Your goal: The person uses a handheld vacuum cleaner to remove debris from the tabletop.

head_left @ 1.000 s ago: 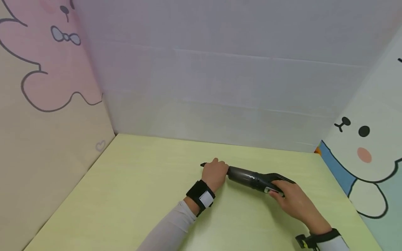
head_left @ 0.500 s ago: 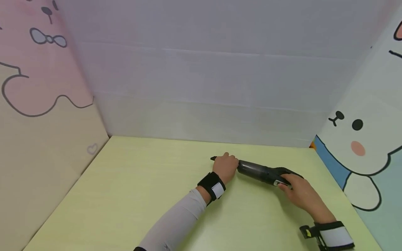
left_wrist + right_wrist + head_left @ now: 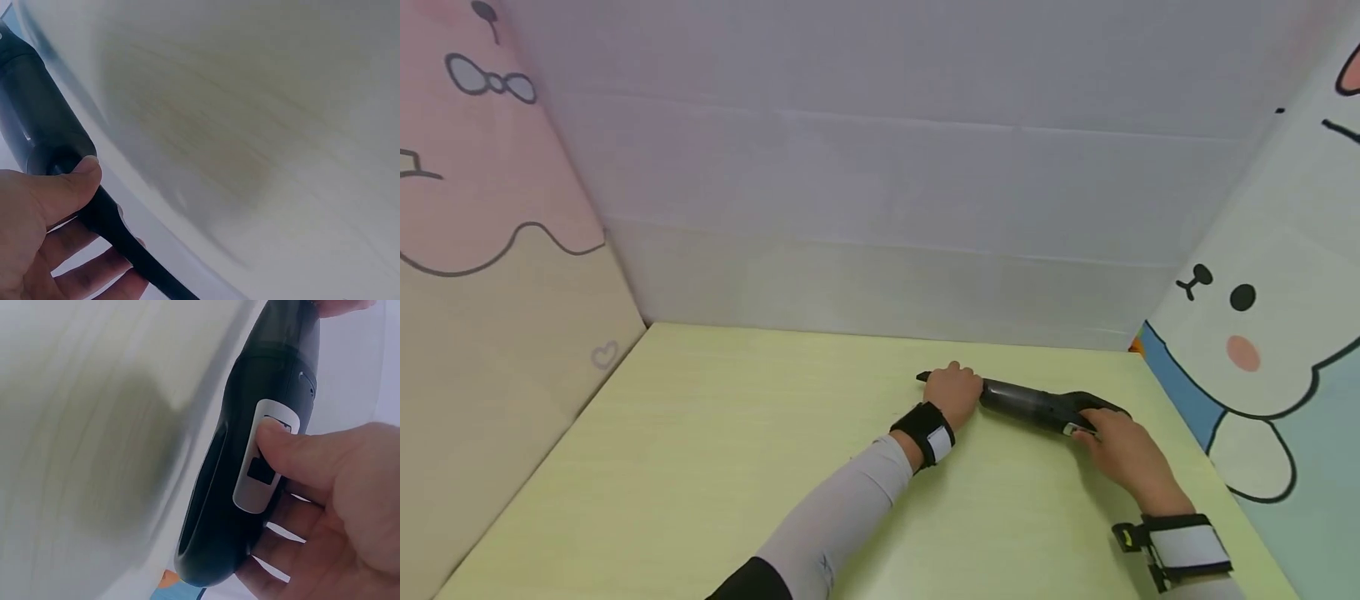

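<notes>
A black handheld vacuum cleaner (image 3: 1018, 402) with a smoky clear dust cup lies crosswise between both hands, close over the yellow tabletop. My left hand (image 3: 953, 393) grips its narrow nozzle end; the dark nozzle tip (image 3: 922, 377) pokes out to the left. In the left wrist view the thumb lies at the front of the dust cup (image 3: 44, 112) and the fingers wrap under the slim nozzle (image 3: 119, 234). My right hand (image 3: 1127, 454) holds the handle end. In the right wrist view its thumb rests on the silver button panel (image 3: 265, 456), fingers behind the body.
The yellow tabletop (image 3: 737, 450) runs back to a pale grey wall (image 3: 880, 208). A pink and beige cartoon panel (image 3: 497, 333) stands at the left, a white bear panel (image 3: 1262, 358) at the right. Both wrists wear black straps (image 3: 922, 433).
The vacuum cleaner and both hands appear further right and slightly higher in the head view, while the panels shift left as the camera turns. Both hands keep their grip.
</notes>
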`<act>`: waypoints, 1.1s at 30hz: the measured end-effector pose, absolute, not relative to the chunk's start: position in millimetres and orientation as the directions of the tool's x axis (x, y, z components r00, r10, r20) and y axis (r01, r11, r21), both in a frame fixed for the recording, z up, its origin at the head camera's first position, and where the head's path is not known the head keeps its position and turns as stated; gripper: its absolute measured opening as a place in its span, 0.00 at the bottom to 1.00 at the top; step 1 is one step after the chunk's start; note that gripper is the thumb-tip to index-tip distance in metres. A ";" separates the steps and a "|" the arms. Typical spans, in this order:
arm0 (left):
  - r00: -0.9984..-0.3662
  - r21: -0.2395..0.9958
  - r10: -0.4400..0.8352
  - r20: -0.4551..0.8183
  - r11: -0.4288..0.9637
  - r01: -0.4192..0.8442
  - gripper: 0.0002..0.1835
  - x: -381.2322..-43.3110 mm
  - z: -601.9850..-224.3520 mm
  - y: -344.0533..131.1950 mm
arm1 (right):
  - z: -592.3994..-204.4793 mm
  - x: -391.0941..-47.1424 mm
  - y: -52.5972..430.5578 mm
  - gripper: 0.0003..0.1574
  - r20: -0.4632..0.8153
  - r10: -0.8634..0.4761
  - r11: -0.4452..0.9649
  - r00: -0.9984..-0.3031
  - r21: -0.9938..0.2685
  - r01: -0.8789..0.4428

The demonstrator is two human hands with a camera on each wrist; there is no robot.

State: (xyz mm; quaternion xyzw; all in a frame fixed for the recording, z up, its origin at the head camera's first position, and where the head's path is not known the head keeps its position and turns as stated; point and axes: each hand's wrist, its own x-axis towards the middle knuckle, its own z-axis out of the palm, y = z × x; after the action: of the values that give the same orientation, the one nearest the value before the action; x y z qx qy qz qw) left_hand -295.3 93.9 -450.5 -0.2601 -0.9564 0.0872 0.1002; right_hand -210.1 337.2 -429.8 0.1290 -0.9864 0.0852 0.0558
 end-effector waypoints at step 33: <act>-0.895 0.092 0.414 0.168 0.897 0.432 0.40 -259.4 -465.4 18.6 | -438.7 -214.5 262.3 0.41 0.270 -0.213 0.928 -0.939 -0.245 -0.281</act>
State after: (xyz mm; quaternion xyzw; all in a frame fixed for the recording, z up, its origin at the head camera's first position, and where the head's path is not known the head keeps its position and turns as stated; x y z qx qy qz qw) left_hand -259.4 18.6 -465.4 -0.2178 -0.9712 -0.0636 0.0723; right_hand -214.5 262.3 -438.7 0.1269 -0.9744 0.1416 0.1202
